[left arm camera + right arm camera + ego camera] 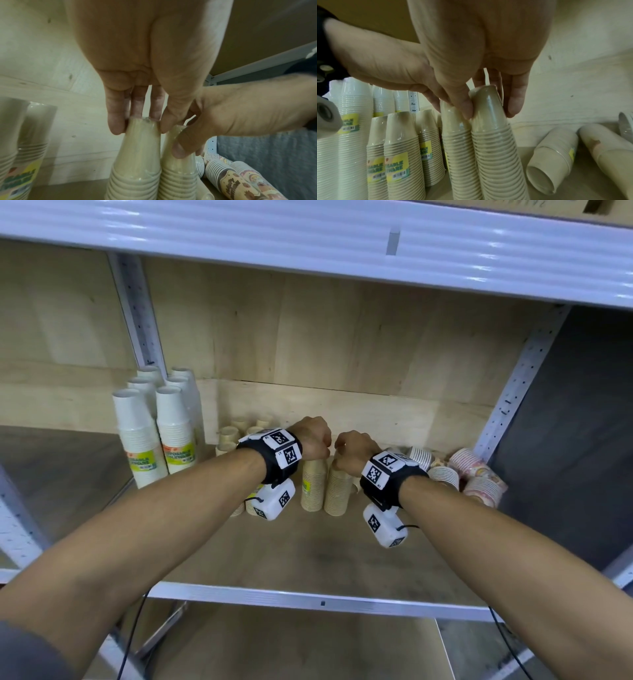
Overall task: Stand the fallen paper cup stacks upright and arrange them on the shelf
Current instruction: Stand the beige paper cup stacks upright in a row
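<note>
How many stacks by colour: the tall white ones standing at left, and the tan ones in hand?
Tall white paper cup stacks, upright at left: 6
Tan paper cup stacks, one gripped at its top by the left hand, one by the right hand: 2
Total: 8

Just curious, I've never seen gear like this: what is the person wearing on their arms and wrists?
Both forearms are bare. Each wrist carries a black strap, left and right, topped with white plates printed with square black-and-white codes. Under each hangs a small white box, left and right, also coded, with a thin black cable attached.
</note>
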A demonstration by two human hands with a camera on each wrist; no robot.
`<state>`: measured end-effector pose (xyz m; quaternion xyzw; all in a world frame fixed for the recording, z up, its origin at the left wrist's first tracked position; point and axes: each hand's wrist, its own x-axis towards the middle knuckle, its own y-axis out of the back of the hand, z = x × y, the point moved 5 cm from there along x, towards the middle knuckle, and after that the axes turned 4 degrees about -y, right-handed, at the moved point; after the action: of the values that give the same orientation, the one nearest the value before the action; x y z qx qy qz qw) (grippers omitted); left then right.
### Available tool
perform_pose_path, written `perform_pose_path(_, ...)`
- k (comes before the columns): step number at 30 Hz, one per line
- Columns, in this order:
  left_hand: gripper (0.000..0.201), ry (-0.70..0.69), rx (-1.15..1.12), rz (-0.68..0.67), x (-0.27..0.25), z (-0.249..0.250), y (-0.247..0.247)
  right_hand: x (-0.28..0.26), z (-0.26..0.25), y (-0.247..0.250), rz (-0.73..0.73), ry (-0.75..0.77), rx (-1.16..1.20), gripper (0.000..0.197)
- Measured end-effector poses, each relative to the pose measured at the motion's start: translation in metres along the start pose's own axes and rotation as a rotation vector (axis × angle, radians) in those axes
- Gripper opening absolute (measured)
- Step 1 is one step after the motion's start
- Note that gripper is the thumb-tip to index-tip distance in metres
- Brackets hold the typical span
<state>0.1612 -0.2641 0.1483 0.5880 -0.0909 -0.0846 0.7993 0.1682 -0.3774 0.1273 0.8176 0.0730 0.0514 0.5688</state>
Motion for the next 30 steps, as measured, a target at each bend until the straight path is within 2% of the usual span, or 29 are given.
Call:
perform_pose_path(5, 0.042, -0.027, -0.040, -0.019, -0.001, -0.002, 0.000, 0.000, 0.002, 0.011, 0.078, -0.026, 0.042, 0.043)
perform_pose_path(10, 0.033, -0.036, -0.020, 0.022, 0.001, -0.006, -0.001, -0.002, -0.001, 0.015, 0.049, -0.019, -0.003, 0.028)
perform_pose_path(14, 0.036, 0.010, -0.037, 0.073, 0.000, -0.011, -0.001, -0.004, -0.004, 0.014, 0.009, 0.051, -0.034, 0.037)
perform_pose_path(18, 0.046, 0.006, -0.067, -0.003, -0.001, -0.009, -0.004, -0.004, 0.002, 0.017, 0.015, 0.007, -0.017, 0.047)
perform_pose_path(20, 0.045, -0.024, -0.058, -0.037, -0.002, -0.005, -0.005, -0.003, 0.004, 0.016, 0.014, -0.016, -0.022, 0.041)
perform_pose_path(23, 0.039, -0.035, -0.027, -0.018, -0.002, -0.003, -0.005, -0.003, 0.003, 0.015, 0.033, -0.004, -0.037, 0.027)
perform_pose_path(30, 0.042, 0.024, -0.069, 0.019, -0.001, -0.008, -0.005, -0.002, 0.003, 0.017, -0.020, 0.029, -0.073, 0.045)
